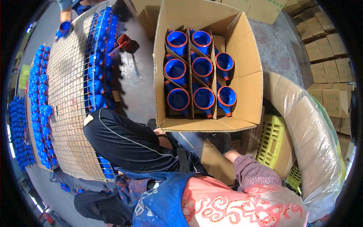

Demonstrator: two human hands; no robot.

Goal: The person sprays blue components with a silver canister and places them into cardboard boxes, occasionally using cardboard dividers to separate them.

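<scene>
Neither of my hands shows in the head view. In front of me stands an open cardboard box (pixel 204 124) with its flaps up. Inside it are several deep blue pots (pixel 203 67) with reddish-orange rims, mouths facing up, each with a short side handle or spout. Cardboard dividers (pixel 190 68) part the left and middle columns. The right column holds two pots, one blue pot (pixel 225 61) behind the other, with bare cardboard past them. At the far upper left, another person's hand (pixel 66 15) grips a blue pot (pixel 65 27) over the rack.
A wire-mesh rack (pixel 70 87) stands left, with rows of blue pots (pixel 99 56) along its edge. A red container (pixel 124 42) is near it. Yellow crates (pixel 270 140) and a plastic-wrapped bundle (pixel 302 125) lie right. Stacked boxes (pixel 327 64) stand beyond. A black-trousered leg (pixel 128 142) lies nearby.
</scene>
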